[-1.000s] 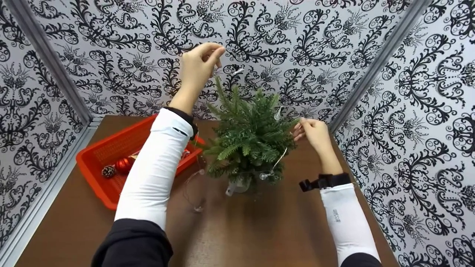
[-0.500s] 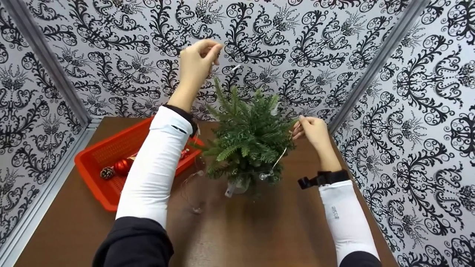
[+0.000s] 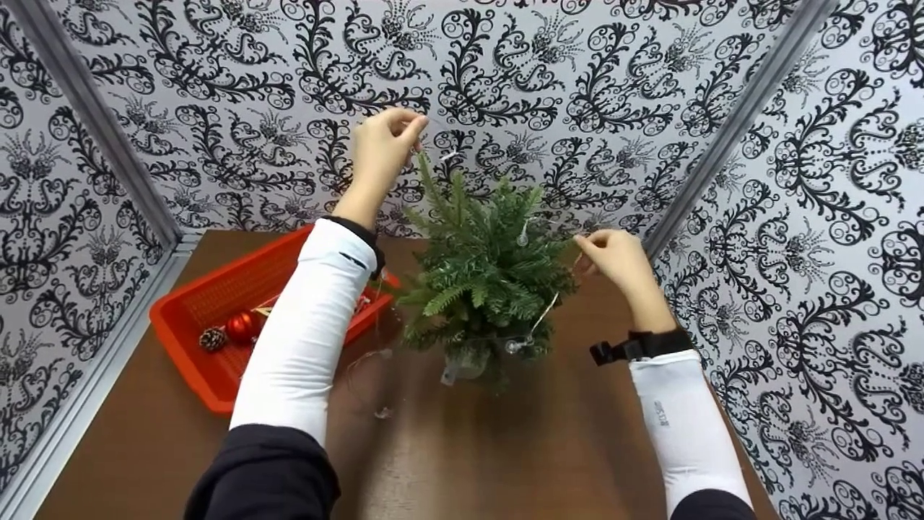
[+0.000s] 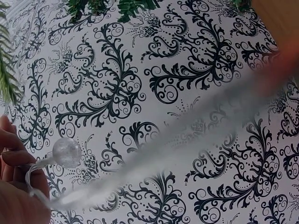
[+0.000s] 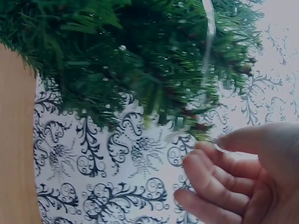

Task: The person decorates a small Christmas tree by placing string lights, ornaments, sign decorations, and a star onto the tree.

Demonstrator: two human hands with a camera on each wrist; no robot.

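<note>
A small artificial Christmas tree [image 3: 484,267] stands at the table's middle, with a string of fairy lights [image 3: 545,314] partly laid round it. My left hand [image 3: 384,143] is raised above the tree's left top and holds the string's thin wire; one clear bulb [image 4: 67,152] hangs by its fingers in the left wrist view. At the tree's right side my right hand [image 3: 617,260] pinches a branch tip between thumb and forefinger; whether wire lies there too is unclear. Another bulb [image 3: 522,237] hangs over the tree's upper right.
An orange-red plastic basket [image 3: 180,347] stands left, partly behind my left arm. In it lie a pine cone [image 3: 212,338], a red bauble [image 3: 242,326] and other decorations. Loose wire and a bulb [image 3: 382,413] trail over the brown table [image 3: 563,462]. Patterned panels enclose the back and sides.
My left hand rose slightly, then came down towards the tree top with the wire. The right hand shifted a little to the right. The bulb at the upper right swung leftwards.
</note>
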